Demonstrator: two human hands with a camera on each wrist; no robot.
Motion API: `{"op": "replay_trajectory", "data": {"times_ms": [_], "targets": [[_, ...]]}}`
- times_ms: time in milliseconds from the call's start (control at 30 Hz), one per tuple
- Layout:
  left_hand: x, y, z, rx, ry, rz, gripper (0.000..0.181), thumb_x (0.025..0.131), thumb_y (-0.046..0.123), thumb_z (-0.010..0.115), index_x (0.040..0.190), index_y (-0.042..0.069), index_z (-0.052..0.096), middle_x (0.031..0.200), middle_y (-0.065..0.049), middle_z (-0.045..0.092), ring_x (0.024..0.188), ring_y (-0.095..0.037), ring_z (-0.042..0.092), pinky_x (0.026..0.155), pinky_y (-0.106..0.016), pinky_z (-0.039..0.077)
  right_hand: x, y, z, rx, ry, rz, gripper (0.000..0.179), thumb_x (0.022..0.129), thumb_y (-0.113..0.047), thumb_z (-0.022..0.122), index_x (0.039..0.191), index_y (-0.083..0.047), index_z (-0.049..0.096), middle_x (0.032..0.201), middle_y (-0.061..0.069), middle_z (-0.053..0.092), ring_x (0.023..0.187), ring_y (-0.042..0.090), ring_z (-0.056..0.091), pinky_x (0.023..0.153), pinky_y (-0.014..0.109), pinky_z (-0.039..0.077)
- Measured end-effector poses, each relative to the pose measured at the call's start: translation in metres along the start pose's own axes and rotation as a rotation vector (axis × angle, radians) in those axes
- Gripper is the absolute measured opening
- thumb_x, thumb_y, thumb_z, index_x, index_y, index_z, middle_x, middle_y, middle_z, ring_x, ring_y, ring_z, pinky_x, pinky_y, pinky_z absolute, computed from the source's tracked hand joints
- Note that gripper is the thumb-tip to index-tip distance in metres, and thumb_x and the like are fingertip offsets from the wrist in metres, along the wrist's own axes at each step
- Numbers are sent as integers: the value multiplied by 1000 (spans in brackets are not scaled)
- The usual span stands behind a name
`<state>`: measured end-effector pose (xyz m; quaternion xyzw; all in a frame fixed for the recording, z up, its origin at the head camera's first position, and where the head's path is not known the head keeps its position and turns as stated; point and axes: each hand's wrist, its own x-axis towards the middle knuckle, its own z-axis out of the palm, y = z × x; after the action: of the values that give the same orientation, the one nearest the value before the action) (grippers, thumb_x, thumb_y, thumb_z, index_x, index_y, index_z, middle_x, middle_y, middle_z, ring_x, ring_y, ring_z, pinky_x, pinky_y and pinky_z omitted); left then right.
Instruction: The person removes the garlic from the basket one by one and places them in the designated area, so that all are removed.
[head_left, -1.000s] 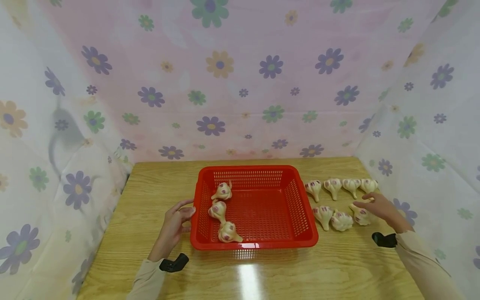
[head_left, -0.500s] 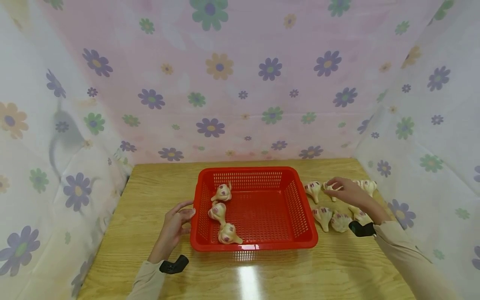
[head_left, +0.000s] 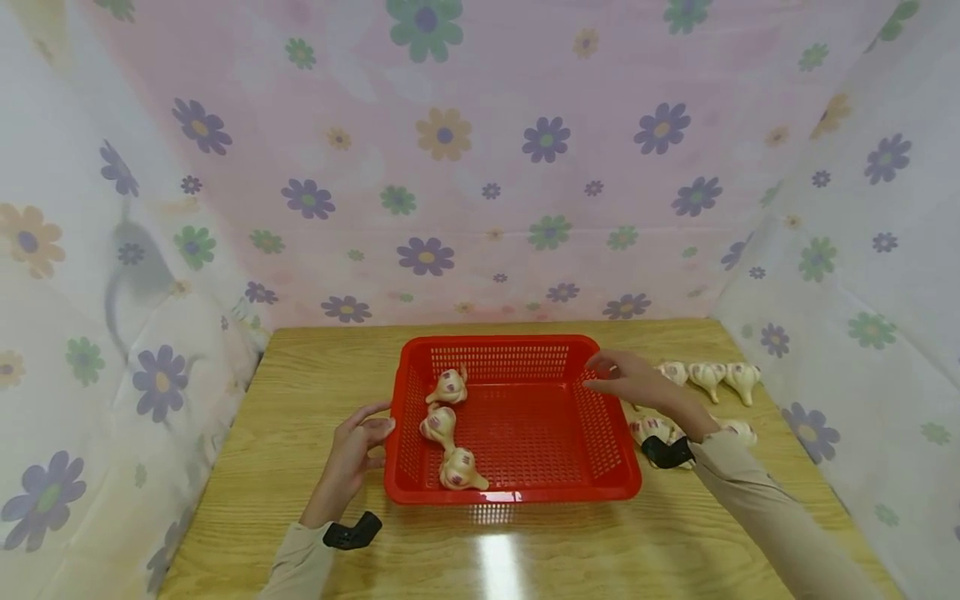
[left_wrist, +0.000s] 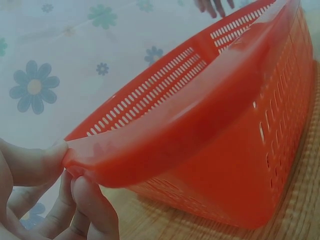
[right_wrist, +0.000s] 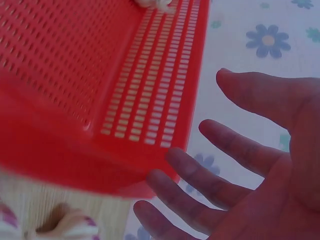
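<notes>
A red plastic basket [head_left: 513, 497] holds three garlic bulbs along its left side, among them one bulb [head_left: 459, 468] near the front. My left hand [head_left: 349, 450] pinches the basket's left rim; in the left wrist view the thumb and fingers [left_wrist: 96, 207] close on that red edge. Over the far right corner of the basket hovers my right hand [head_left: 641, 385]. Its fingers [right_wrist: 192, 175] are spread with nothing between them in the right wrist view. Several more garlic bulbs [head_left: 707, 379] lie right of the basket, partly hidden by the right hand and forearm.
The wooden table [head_left: 322, 358] carries the basket and the loose garlic. Flower-printed cloth [head_left: 498, 200] encloses the back and both sides. A dark strap-on device [head_left: 667, 452] sits on the right wrist, another [head_left: 352, 531] on the left.
My right hand has moved left from the outer bulbs, passing over the back row, to the basket's right edge. The left hand keeps its place on the rim.
</notes>
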<state>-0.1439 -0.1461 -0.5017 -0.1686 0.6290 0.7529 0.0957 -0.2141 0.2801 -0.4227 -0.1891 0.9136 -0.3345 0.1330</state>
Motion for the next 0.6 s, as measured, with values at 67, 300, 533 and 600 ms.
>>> {"op": "replay_trajectory", "data": {"times_ms": [67,300,533,600], "targets": [[0,0,0,2,4,-6,40,89,9,62,128,8,55,93,-6,64,78,-20,62,59,-37,54,6,-6,4,-1,-8,-6,38,92,-32,62,117,-5,57,113,18,57,99,30,56,79,45,48],[-1,0,1,-8,15,-15,40,87,7,62,127,8,55,91,-6,65,74,-19,62,53,-34,52,21,-26,16,61,-30,-47,36,91,-33,63,115,-7,58,109,12,59,95,25,58,79,43,49],[0,-1,0,-14,8,-8,41,87,9,64,127,7,55,91,-7,64,74,-19,62,53,-34,53,39,-36,29,186,-55,-18,35,91,-27,64,117,-5,56,114,18,56,93,26,57,74,41,50],[0,0,0,-17,6,-8,41,87,8,64,127,7,55,90,-7,64,73,-19,62,53,-34,52,44,-38,35,215,-56,-31,34,92,-25,63,117,-3,55,115,20,55,95,28,56,74,41,50]]}}
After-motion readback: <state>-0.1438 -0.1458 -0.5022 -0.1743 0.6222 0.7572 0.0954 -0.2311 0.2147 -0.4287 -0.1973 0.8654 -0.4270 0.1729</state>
